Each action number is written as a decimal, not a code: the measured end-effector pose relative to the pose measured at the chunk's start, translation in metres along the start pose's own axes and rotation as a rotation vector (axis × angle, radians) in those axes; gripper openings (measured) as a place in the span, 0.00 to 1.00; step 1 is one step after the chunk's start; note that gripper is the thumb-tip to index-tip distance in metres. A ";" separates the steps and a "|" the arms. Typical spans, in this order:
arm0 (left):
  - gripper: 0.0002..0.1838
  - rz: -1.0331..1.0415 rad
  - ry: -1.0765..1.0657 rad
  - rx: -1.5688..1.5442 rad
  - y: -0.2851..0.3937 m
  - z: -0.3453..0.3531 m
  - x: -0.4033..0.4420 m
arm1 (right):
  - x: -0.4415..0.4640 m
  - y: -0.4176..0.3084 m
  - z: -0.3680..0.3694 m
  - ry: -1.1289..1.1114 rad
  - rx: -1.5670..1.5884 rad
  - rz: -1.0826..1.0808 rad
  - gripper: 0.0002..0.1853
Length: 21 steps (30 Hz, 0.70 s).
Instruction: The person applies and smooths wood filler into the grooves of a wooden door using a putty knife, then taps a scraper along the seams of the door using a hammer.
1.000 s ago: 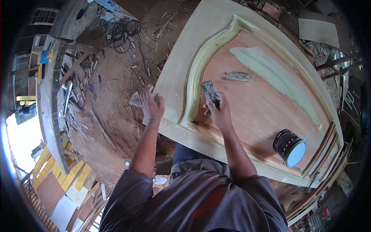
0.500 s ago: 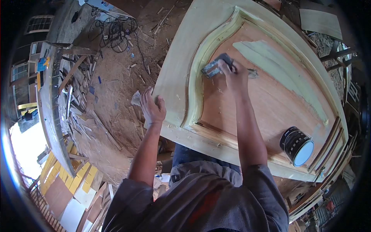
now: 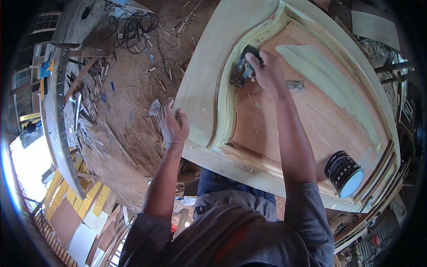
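Observation:
A large wooden panel (image 3: 198, 84) with a curved raised moulding (image 3: 225, 104) lies before me. My right hand (image 3: 267, 73) grips a dark, putty-smeared scraper (image 3: 242, 69), its blade against the moulding's inner curve. Resting at the panel's left edge, my left hand (image 3: 173, 122) has its fingers apart and holds nothing. A second smeared flat piece (image 3: 295, 85) lies on the panel, right of my right hand. Pale greenish filler (image 3: 329, 89) covers a long patch of the inner surface. The black can (image 3: 344, 173) stands on the panel's lower right part.
Wood scraps (image 3: 91, 111) and shavings litter the ground at the left. Tangled black cable (image 3: 135, 33) lies at the upper left. A long grey board (image 3: 60, 129) runs along the left, with yellow pieces (image 3: 91, 196) below it. Timber and sheets lie beyond the panel's right side.
My right hand has moved up the panel from its lower place, bringing the scraper onto the moulding's curve. The scraper has turned. My left hand remains at the panel's edge.

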<state>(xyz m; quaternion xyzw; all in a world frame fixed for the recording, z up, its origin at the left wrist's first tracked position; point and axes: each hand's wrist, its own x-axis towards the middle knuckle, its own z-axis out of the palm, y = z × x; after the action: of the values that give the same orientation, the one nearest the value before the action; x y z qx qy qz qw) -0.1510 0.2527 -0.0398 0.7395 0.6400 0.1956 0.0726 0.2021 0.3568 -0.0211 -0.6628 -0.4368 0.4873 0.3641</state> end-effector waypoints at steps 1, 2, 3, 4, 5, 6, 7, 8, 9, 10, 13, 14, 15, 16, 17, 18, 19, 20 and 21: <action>0.29 0.001 0.002 -0.001 -0.001 0.001 -0.002 | 0.002 0.007 0.002 0.002 -0.027 -0.018 0.21; 0.29 0.002 0.007 -0.002 -0.003 0.003 -0.002 | 0.004 0.013 0.004 0.006 -0.054 -0.037 0.21; 0.29 0.004 0.011 -0.003 -0.003 0.003 0.000 | 0.006 0.009 0.005 0.009 -0.080 -0.056 0.21; 0.29 -0.001 0.005 0.005 -0.002 0.002 0.000 | 0.004 0.002 0.002 -0.022 -0.020 0.029 0.21; 0.29 -0.009 -0.004 0.013 -0.002 0.001 -0.002 | 0.005 0.003 0.004 -0.004 -0.066 -0.014 0.21; 0.29 -0.017 -0.013 0.021 -0.001 0.001 -0.002 | 0.006 0.004 0.006 0.012 -0.113 -0.056 0.21; 0.28 -0.024 -0.014 0.021 -0.001 0.002 -0.001 | 0.007 0.005 0.009 0.026 -0.159 -0.098 0.21; 0.28 -0.031 -0.019 0.022 -0.002 0.002 -0.002 | 0.005 0.007 0.012 0.011 -0.206 -0.127 0.20; 0.28 -0.036 -0.025 0.022 -0.003 0.003 -0.002 | -0.001 0.001 0.015 -0.003 -0.254 -0.154 0.20; 0.28 -0.033 -0.017 0.017 -0.005 0.005 -0.003 | -0.004 -0.002 0.015 -0.018 -0.304 -0.181 0.20; 0.28 -0.036 -0.014 0.015 -0.005 0.007 -0.004 | 0.000 0.004 0.014 0.015 -0.152 -0.142 0.21; 0.28 -0.043 -0.024 0.024 -0.005 0.006 -0.004 | -0.002 0.007 0.017 -0.007 -0.208 -0.178 0.21; 0.28 -0.047 -0.034 0.033 -0.005 0.005 -0.004 | -0.006 0.008 0.021 -0.027 -0.263 -0.214 0.21; 0.28 -0.053 -0.039 0.038 -0.005 0.005 -0.004 | -0.010 0.008 0.023 -0.043 -0.319 -0.249 0.21; 0.28 -0.061 -0.045 0.041 -0.005 0.005 -0.004 | -0.012 0.009 0.022 -0.047 -0.304 -0.237 0.21; 0.28 -0.072 -0.048 0.043 -0.004 0.005 -0.004 | -0.014 0.009 0.020 -0.054 -0.291 -0.229 0.22; 0.28 -0.065 -0.044 0.036 -0.003 0.005 -0.005 | -0.016 0.009 0.020 -0.062 -0.277 -0.221 0.22; 0.28 -0.059 -0.037 0.029 -0.003 0.005 -0.004 | -0.019 0.008 0.020 -0.049 -0.274 -0.208 0.21; 0.28 -0.055 -0.030 0.023 -0.005 0.006 -0.005 | -0.024 0.007 0.020 -0.038 -0.270 -0.197 0.20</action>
<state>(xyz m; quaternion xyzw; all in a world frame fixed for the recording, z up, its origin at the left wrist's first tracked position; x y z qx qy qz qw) -0.1536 0.2493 -0.0475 0.7254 0.6610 0.1748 0.0791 0.1808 0.3329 -0.0244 -0.6504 -0.5679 0.3986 0.3092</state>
